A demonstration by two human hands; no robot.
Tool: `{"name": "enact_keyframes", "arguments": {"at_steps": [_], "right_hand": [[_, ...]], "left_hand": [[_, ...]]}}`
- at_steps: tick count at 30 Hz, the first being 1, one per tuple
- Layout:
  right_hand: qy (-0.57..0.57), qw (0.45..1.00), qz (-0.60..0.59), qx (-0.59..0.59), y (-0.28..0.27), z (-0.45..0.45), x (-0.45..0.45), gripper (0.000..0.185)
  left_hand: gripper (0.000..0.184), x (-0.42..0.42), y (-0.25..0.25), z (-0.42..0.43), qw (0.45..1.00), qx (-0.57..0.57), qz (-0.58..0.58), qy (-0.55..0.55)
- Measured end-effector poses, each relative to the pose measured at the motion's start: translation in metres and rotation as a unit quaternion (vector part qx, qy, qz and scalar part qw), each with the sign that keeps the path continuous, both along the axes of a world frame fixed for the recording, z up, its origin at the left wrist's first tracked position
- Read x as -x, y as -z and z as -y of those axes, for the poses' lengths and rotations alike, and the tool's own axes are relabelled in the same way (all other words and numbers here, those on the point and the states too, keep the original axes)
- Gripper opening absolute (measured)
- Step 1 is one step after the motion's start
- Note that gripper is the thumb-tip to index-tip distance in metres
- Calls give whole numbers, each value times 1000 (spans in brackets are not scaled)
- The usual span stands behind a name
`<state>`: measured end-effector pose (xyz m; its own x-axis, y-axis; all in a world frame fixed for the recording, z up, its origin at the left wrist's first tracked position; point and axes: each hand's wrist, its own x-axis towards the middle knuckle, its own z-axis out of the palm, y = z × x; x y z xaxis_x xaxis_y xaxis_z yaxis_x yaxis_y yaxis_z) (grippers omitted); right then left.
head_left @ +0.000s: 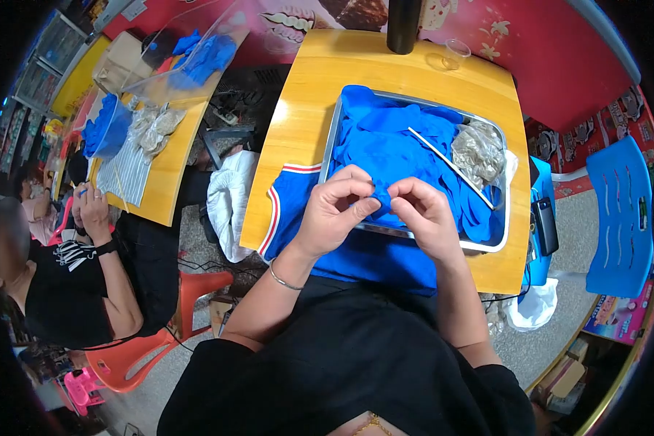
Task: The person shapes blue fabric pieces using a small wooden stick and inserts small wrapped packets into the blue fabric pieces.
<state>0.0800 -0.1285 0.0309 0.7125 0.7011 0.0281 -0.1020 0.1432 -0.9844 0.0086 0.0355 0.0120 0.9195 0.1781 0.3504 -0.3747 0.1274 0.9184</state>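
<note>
Both hands meet over the near edge of a metal tray [503, 218] on the wooden table. My left hand [338, 207] pinches a small piece of blue fabric [382, 196] from the left, and my right hand [425, 212] pinches it from the right. Flat blue fabric pieces [385, 138] fill much of the tray. A white stick [450, 167] lies slantwise across them, beside a clear plastic bag [478, 152] with small contents. Under my hands and along the table's near edge lies a blue garment [287, 207] with red and white trim.
A co-worker [73, 269] sits at the left by another table [167, 174] holding blue pieces, a blue bowl [112, 127] and a plastic bag. A black bottle [402, 25] and clear cup [456, 51] stand at the table's far edge. A blue chair [618, 218] is at right.
</note>
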Motion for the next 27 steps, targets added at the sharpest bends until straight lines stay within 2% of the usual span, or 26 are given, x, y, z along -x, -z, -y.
{"name": "enact_keyframes", "arguments": {"at_steps": [2,5,8,12,15,17,18,20,21,22,24,26,27], "right_hand": [[-16,1000,9,19,4,0,-3,9],[30,997,69,31,1,-3,1,8],[52,998,5,-38,-1,-8,1,9],[25,970,-224,-91,-8,-11,6,10],[4,967,-227,-116,-3,-10,2,11],[21,985,-155,-72,1,-11,2,10],[30,991,-120,-51,3,-12,1,9],[69,997,25,-14,6,-16,2,8],[86,993,84,3,6,-22,0,7],[102,984,143,21,7,-26,0,7],[87,980,169,64,3,-27,1,7],[63,974,194,96,1,-24,0,7],[55,981,161,92,2,-22,-1,6]], "left_hand": [[9,2,-2,3,1000,16,-5,2],[10,4,-2,3,1000,21,-2,-2],[11,5,-7,1,993,89,-73,35],[10,5,-6,-3,984,108,-102,99],[9,2,-2,-6,984,87,-108,109],[14,4,3,-8,979,107,-133,109],[14,3,-1,-5,962,200,-147,115],[17,6,-8,6,899,378,-178,127],[21,7,7,6,867,450,-157,141],[22,8,19,2,855,473,-141,161],[23,11,26,-6,825,519,-107,197],[16,13,15,-3,859,469,-165,121],[15,13,10,-2,871,442,-190,99]]}}
